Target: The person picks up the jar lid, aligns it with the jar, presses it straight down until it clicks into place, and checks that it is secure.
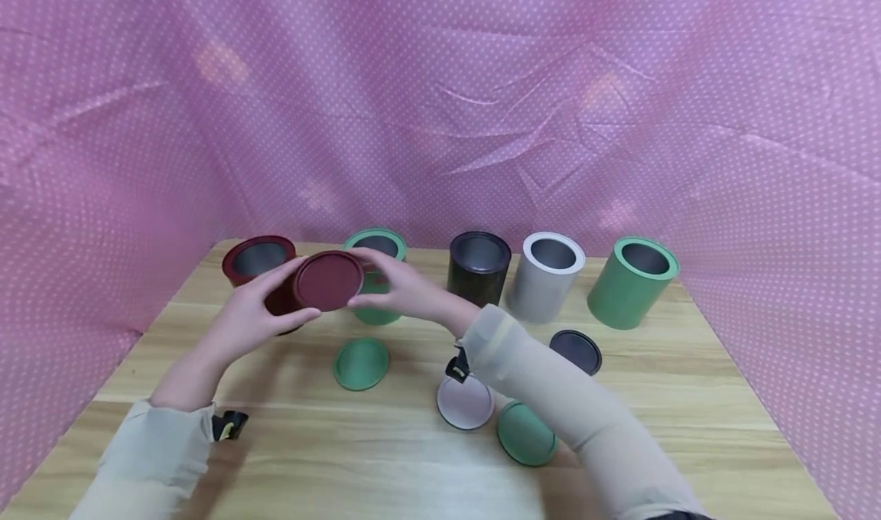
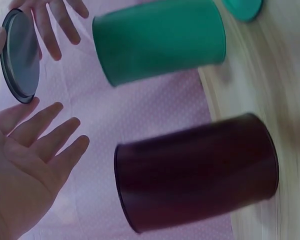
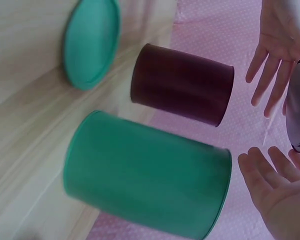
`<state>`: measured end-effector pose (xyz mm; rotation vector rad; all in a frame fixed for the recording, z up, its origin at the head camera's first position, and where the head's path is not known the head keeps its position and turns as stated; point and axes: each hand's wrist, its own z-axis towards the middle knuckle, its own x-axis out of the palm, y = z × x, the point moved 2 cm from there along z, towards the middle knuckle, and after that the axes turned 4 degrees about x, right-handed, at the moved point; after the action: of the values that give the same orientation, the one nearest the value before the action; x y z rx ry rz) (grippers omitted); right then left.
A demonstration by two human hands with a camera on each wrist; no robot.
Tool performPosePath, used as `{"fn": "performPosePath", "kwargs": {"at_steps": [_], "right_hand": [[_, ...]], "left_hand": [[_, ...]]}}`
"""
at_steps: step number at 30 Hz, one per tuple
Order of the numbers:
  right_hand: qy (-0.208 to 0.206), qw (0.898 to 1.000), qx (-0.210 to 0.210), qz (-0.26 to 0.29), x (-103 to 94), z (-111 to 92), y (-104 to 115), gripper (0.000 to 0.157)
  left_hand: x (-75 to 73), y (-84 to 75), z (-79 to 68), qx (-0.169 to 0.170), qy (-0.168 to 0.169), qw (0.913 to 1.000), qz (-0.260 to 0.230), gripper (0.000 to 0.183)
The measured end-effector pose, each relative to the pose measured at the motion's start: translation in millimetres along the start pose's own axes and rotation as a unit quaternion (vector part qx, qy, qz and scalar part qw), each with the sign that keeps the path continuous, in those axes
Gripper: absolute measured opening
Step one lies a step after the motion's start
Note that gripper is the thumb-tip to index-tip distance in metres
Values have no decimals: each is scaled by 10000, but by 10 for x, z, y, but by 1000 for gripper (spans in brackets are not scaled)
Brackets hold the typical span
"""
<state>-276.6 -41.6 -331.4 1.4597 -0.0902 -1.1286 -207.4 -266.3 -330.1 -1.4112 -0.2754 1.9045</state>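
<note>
A round dark red lid is held up above the table, its face tilted toward the head camera. My left hand grips its left edge with thumb and fingers. At the right edge, my right hand holds it between thumb and index finger. Behind the left hand stands an open dark red can, its body partly hidden in the head view. An open green can stands behind the lid and right hand. In the left wrist view the lid's grey underside shows.
Farther right stand an open black can, a white can and another green can. Lids lie on the wooden table: green, white, green and black. Pink dotted cloth surrounds the table.
</note>
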Motion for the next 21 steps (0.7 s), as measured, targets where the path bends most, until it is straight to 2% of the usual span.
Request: {"fn": "performPosePath", "kwargs": {"at_steps": [6, 13, 15, 21], "right_hand": [[-222, 9997, 91, 31, 79, 242, 114, 68], [-348, 9991, 198, 165, 164, 456, 195, 69], [-364, 9987, 192, 294, 193, 514, 212, 69], [-361, 9977, 251, 518, 312, 682, 233, 70]], "left_hand": [[-203, 95, -31, -359, -127, 9988, -295, 78], [-384, 195, -5, -775, -158, 9969, -54, 80], [-428, 227, -2, -829, -163, 9964, -50, 81], [-524, 353, -28, -1297, -149, 9914, -114, 83]]}}
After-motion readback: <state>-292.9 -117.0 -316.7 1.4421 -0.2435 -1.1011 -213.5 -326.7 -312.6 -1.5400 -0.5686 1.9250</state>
